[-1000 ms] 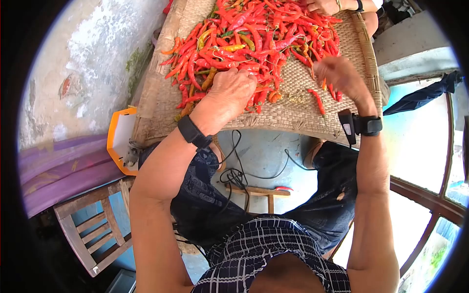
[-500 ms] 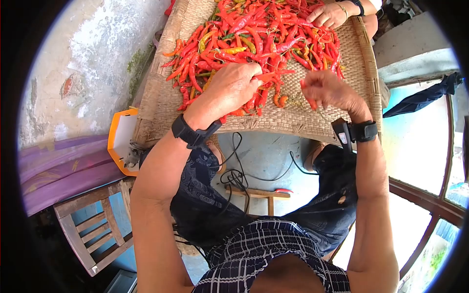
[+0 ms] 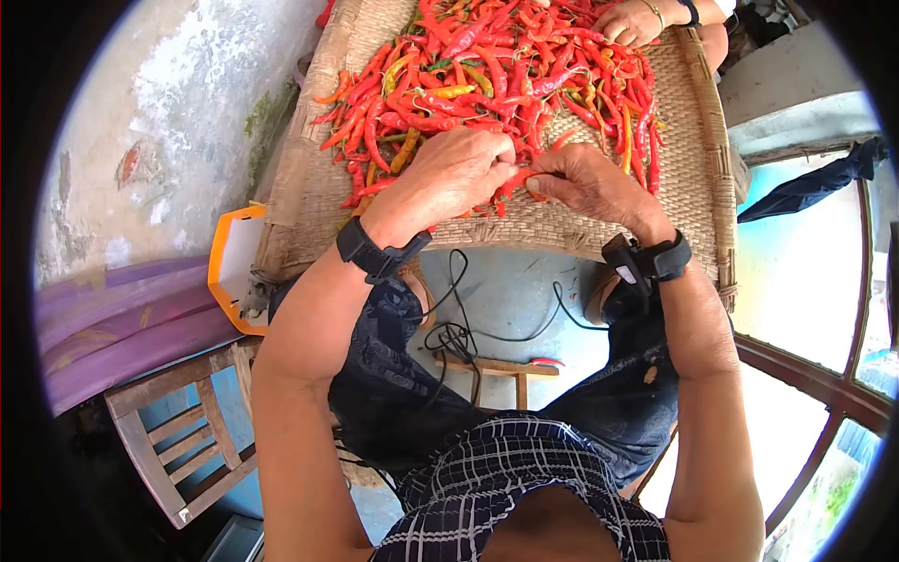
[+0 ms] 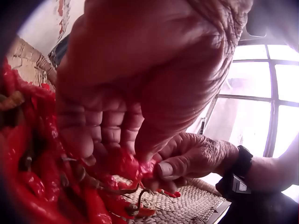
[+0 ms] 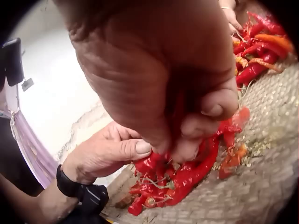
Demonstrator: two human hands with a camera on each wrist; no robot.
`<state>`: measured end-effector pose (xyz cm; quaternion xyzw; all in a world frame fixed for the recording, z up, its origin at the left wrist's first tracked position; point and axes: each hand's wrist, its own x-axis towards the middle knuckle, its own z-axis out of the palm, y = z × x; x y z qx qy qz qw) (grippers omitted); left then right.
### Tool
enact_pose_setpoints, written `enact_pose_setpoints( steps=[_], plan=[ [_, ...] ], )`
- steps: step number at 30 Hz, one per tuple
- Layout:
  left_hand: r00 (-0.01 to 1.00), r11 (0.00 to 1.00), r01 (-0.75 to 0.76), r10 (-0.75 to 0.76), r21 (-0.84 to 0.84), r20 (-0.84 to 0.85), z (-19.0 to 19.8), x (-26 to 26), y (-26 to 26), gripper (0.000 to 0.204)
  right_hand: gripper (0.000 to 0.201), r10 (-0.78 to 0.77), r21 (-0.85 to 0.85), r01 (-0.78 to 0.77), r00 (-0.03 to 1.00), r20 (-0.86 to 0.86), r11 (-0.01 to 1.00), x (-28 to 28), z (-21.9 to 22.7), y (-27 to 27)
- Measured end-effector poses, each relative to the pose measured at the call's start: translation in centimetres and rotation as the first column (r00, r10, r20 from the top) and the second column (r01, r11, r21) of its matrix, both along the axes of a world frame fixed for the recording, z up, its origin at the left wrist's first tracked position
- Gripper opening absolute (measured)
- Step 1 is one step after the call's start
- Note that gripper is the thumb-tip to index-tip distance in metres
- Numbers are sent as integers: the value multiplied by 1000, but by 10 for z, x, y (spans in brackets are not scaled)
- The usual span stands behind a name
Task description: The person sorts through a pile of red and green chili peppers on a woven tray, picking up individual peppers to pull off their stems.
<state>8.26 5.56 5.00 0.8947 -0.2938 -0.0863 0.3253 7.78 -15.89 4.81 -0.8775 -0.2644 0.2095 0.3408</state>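
Both hands meet just above the near edge of a heap of red chili peppers (image 3: 468,70). My left hand (image 3: 454,173) pinches a red chili pepper (image 4: 128,165) between thumb and fingers. From the other side, my right hand (image 3: 595,187) has thumb and fingertips at the end of that pepper. In the left wrist view the right hand (image 4: 198,156) stands close by the left fingertips. Within the curled fingers of the right hand (image 5: 154,79) some red shows, mostly hidden in the right wrist view. More peppers, green stems showing, lie under the hands.
The peppers lie on a woven bamboo tray (image 3: 309,187). Another person's hand (image 3: 632,21) reaches in at the far right. Seeds and scraps (image 5: 261,147) are scattered on the weave. Below are a cable (image 3: 454,337) and a wooden stool (image 3: 506,368); a wooden chair (image 3: 192,431) stands left.
My left hand has lifted off the heap with a red chili pepper. My right hand has come inward from the tray's right side to meet it. The other person's hand has shifted slightly.
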Motion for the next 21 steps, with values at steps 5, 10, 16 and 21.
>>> enact_pose_setpoints(
  steps=[5,10,16,21],
  plan=[
    [951,997,-52,31,58,306,-10,7,12,14,34,-17,60,26,989,-146,998,21,14,-31],
    [934,983,-72,8,167,357,-12,7,0,24,40,-589,620,547,791,-163,563,36,15,-31],
    [900,959,-95,-31,265,435,-32,12,-13,23,30,-306,214,263,931,200,941,24,-26,-11],
    [909,977,-49,-43,207,415,-33,16,-10,14,29,-140,105,100,845,517,989,7,-50,11]
  ],
)
